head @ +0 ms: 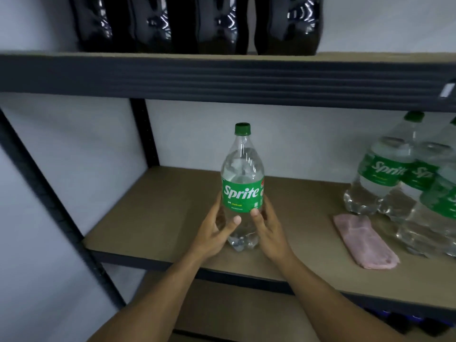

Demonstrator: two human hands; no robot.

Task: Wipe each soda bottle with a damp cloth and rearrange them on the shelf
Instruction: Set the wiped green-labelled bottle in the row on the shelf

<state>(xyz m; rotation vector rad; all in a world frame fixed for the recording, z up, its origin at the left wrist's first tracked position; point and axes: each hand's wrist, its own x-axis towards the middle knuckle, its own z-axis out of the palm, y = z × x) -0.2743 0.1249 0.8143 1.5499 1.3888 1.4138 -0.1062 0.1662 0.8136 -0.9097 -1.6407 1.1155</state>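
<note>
the bottle [243, 174] stands upright on the middle shelf [160, 218], near its front edge and well apart from the other bottles [385, 174] crowded at the right. the left hand [217, 228] and right hand [269, 233] cup its lower body from either side, just under the green label, thumbs laid on the front and fingers wrapping round the back; whether they squeeze hard or only steady it cannot be told. it looks full, clear liquid up to the shoulder, so it is probably heavy for its size and bottom-loaded. the plastic wall is thin and should give a little under pressure, and it would likely turn slick once damp. the waist below the label seems the best place to hold: narrow enough to close a hand around, and low enough to keep it from tipping. the cap and neck are a poor hold for carrying that weight. the cloth [365, 240] lies folded and flat on the shelf at the right, just beside the other bottles, in neither hand. dark bottles [172, 23] line the shelf above.
</note>
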